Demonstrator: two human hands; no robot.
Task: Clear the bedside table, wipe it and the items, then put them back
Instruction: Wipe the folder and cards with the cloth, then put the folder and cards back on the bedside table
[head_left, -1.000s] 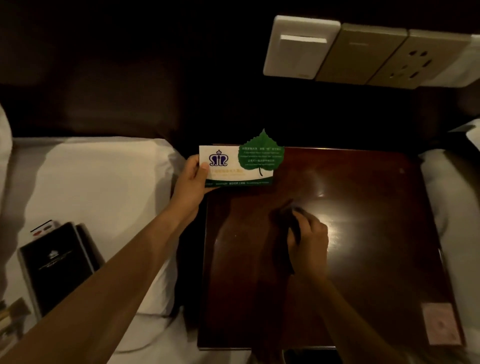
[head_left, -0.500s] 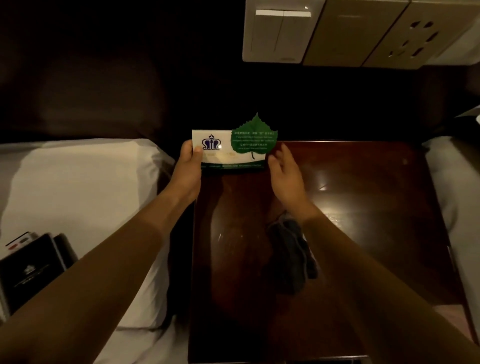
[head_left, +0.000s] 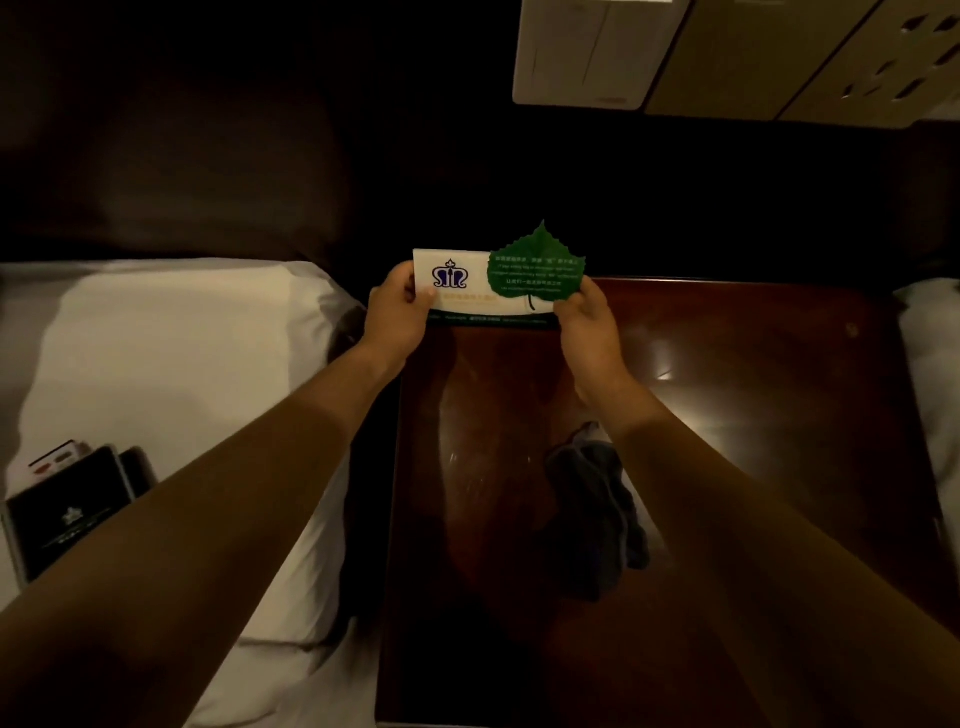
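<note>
A white card (head_left: 467, 291) with a blue crown logo and a green leaf cut-out stands upright at the back left corner of the dark wooden bedside table (head_left: 753, 415). My left hand (head_left: 397, 317) grips the card's left end. My right hand (head_left: 587, 322) holds its right end, just below the leaf. A dark grey cloth (head_left: 597, 514) lies crumpled on the table top, under my right forearm.
A white bed (head_left: 171, 374) lies to the left, with a black folder (head_left: 67, 512) and a remote on it. More white bedding (head_left: 930, 364) shows at the right edge. A switch and socket panel (head_left: 727, 57) is on the wall above the table.
My right hand let go of the cloth, left it on the table and reached up to take the card's right end. The view has moved closer.
</note>
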